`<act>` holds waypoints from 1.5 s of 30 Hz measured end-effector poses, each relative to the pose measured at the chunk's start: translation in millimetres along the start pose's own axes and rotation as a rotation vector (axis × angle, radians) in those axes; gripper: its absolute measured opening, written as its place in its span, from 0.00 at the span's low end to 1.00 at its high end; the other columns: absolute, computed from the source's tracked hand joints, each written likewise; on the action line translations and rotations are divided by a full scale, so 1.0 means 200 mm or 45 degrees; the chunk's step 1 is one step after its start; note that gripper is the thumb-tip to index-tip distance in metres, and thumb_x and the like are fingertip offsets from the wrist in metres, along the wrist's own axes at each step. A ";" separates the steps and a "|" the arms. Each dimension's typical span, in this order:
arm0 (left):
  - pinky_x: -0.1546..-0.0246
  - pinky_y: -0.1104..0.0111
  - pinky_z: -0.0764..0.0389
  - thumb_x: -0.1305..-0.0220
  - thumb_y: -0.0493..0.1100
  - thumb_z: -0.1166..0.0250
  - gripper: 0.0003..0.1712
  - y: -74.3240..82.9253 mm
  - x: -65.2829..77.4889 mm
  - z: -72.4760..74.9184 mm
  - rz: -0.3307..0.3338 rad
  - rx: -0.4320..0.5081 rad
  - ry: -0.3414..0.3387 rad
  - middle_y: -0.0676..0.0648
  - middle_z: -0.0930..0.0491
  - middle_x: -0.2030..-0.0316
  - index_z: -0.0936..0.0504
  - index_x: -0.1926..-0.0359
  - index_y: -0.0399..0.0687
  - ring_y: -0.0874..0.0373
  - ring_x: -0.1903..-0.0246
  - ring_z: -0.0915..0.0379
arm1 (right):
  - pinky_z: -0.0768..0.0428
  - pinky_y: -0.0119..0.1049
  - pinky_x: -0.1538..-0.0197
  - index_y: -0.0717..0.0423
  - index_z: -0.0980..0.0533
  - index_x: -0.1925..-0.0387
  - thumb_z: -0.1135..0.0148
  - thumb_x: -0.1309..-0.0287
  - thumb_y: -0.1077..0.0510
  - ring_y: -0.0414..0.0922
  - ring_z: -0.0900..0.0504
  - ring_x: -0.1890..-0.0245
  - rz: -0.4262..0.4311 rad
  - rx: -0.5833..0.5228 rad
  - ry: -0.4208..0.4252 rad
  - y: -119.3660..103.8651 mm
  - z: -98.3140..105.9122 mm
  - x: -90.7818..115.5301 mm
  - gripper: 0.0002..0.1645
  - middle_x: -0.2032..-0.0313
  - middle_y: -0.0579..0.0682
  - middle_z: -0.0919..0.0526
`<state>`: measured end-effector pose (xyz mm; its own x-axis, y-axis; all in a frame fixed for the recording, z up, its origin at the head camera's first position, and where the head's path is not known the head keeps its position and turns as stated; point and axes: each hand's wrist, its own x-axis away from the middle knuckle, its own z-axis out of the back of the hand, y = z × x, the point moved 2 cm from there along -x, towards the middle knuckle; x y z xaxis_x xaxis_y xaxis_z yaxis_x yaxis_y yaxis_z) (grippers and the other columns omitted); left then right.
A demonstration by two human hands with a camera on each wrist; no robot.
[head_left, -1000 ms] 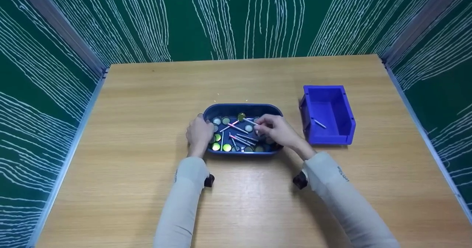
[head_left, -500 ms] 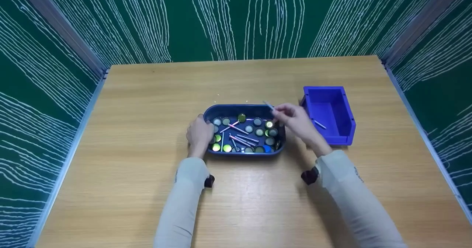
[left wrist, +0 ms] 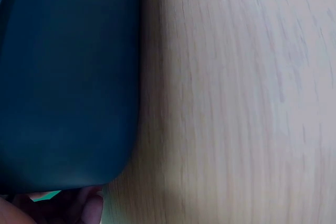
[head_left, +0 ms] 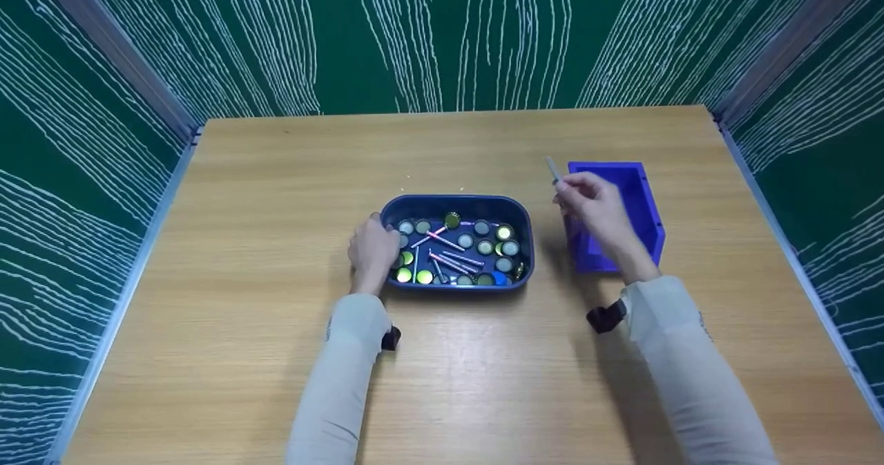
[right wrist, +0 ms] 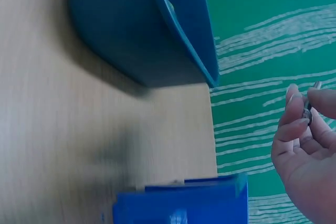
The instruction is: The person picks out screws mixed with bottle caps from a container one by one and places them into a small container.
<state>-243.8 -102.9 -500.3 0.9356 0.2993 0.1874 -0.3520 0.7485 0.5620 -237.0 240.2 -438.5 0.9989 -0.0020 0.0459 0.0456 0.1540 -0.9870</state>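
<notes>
My left hand [head_left: 373, 252] grips the left end of a dark blue oval tub [head_left: 530, 244]; in the left wrist view its fingers [left wrist: 92, 209] show at the tub's end. Inside the tub lie several bottle caps [head_left: 504, 232] and several thin, silver, nail-like metal rods [head_left: 449, 241]. My right hand [head_left: 597, 209] pinches one nail-like metal rod [head_left: 553, 168] between thumb and fingers, its far end pointing up and away. That hand is over the left side of a blue-purple open-front bin [head_left: 649, 209] and hides part of it. The right wrist view shows the rod's rounded end [right wrist: 307, 115].
Both containers stand on a wooden table [head_left: 276, 195], the bin to the right of the tub with a gap between. Tiny pale crumbs [head_left: 461, 188] lie behind the tub. Green walls [head_left: 483, 43] with white lines enclose the back and sides.
My right hand has lifted the nail-like rod out of the tub and carried it right to the bin, turning it more upright. The left hand has stayed on the tub.
</notes>
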 end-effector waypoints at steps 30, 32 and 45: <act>0.50 0.49 0.23 0.32 0.47 0.47 0.24 0.00 0.00 0.00 0.008 0.013 0.001 0.40 0.18 0.48 0.25 0.39 0.44 0.43 0.49 0.21 | 0.23 0.24 0.61 0.65 0.30 0.36 0.50 0.30 0.56 0.33 0.18 0.70 -0.521 0.507 0.324 0.29 0.21 0.00 0.26 0.47 0.59 0.21; 0.50 0.50 0.23 0.32 0.47 0.47 0.24 0.00 0.00 0.00 0.009 0.016 -0.002 0.40 0.18 0.48 0.26 0.38 0.43 0.43 0.49 0.21 | 0.24 0.27 0.56 0.63 0.30 0.36 0.51 0.30 0.55 0.39 0.16 0.61 -0.534 0.557 0.313 0.29 0.21 0.00 0.26 0.44 0.60 0.21; 0.51 0.50 0.22 0.33 0.47 0.47 0.23 0.00 -0.01 0.00 0.013 0.005 0.001 0.40 0.17 0.49 0.25 0.40 0.44 0.43 0.50 0.20 | 0.29 0.45 0.40 0.62 0.24 0.44 0.55 0.35 0.55 0.53 0.28 0.40 -0.479 0.680 0.342 0.25 0.21 0.00 0.24 0.43 0.58 0.22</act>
<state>-245.1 -102.7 -499.7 0.9320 0.3073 0.1922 -0.3612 0.7429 0.5635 -234.8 289.2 -481.9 0.8855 -0.3838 0.2619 0.4484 0.5583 -0.6980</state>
